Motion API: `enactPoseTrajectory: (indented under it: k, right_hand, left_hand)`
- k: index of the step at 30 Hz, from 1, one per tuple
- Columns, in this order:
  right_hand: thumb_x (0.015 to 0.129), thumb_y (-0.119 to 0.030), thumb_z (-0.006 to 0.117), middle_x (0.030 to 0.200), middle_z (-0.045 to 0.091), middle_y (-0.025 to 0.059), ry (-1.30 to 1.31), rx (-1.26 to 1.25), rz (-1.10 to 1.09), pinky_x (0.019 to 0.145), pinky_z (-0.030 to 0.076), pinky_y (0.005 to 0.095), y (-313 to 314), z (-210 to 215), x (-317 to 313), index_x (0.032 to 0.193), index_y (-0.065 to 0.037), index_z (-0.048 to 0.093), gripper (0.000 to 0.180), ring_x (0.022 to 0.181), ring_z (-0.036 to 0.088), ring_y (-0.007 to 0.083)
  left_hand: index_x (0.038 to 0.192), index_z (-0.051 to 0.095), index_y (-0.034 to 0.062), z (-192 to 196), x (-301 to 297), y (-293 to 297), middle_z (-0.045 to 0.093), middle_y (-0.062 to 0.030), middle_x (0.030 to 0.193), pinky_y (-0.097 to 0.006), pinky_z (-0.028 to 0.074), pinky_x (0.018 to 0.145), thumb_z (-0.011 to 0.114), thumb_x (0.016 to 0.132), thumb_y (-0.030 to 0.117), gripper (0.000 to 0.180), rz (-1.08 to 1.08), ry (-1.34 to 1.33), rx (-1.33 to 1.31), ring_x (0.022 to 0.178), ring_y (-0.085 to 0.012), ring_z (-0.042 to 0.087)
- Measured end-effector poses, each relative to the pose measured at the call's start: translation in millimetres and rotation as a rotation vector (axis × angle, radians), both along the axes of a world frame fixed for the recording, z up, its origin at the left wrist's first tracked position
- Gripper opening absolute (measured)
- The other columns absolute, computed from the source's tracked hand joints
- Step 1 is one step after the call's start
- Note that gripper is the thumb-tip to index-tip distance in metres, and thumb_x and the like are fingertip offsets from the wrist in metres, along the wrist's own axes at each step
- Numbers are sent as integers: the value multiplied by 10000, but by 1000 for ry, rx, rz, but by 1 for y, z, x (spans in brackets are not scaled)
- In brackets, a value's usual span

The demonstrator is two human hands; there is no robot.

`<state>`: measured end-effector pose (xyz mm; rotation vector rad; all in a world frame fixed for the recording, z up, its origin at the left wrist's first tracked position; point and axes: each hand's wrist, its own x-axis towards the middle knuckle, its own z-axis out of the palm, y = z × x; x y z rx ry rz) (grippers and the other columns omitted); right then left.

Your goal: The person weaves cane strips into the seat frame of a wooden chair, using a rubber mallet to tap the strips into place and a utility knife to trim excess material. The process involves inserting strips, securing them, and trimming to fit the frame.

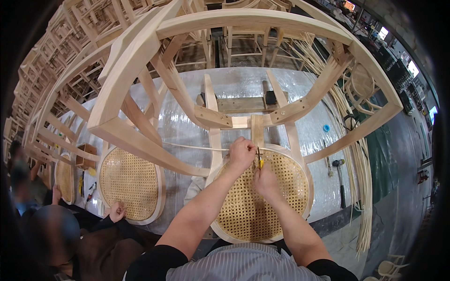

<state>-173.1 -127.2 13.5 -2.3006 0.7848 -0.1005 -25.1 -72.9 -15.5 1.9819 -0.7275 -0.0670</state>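
Observation:
In front of me lies a pale wooden chair frame (253,19) on its back, with a round woven cane seat (276,208) towards me. My left hand (242,152) is closed at the seat's far edge, pinching a long thin cane strip (190,146) that trails off to the left. Just right of it, my right hand (266,180) grips a small yellow-handled tool (261,163). Its narrow dark tip points away from me at the rim, beside the left fingers. Whether it is a cutter or a knife cannot be made out.
To the left, another person's hand (117,211) rests by a second cane seat (129,182). A hammer (340,180), a blue ring (326,128) and a bundle of long cane strips (358,187) lie on the right. Wooden chair frames (56,61) are stacked behind the plastic-covered table (187,100).

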Motion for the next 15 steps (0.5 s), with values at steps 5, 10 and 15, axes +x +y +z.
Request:
enactPoseTrajectory:
  k: [5,10,15]
  right_hand:
    - [1063,-162,541,920,686,364,32,35,-23,810,531,631,-4,0,5,1131,74,510,248,851,675,569]
    - [1066,-168,533,941,673,373,36,82,-3,818,509,639,4,3,7,1153,69,497,256,893,661,578]
    - [1060,-132,538,947,683,375,-7,33,5,796,528,631,-2,0,0,1164,92,508,249,857,675,567]
  left_hand:
    - [823,774,44,0,-2,0,707,-161,916,-452,569,822,805,801,87,58,-11,-24,-3,906,-370,706]
    - [815,770,43,-3,4,6,699,-165,897,-462,560,816,810,797,78,56,21,-59,6,883,-376,696]
    - [775,745,47,1,-2,-1,671,-165,856,-514,522,815,798,794,73,61,1,-23,-41,878,-394,669]
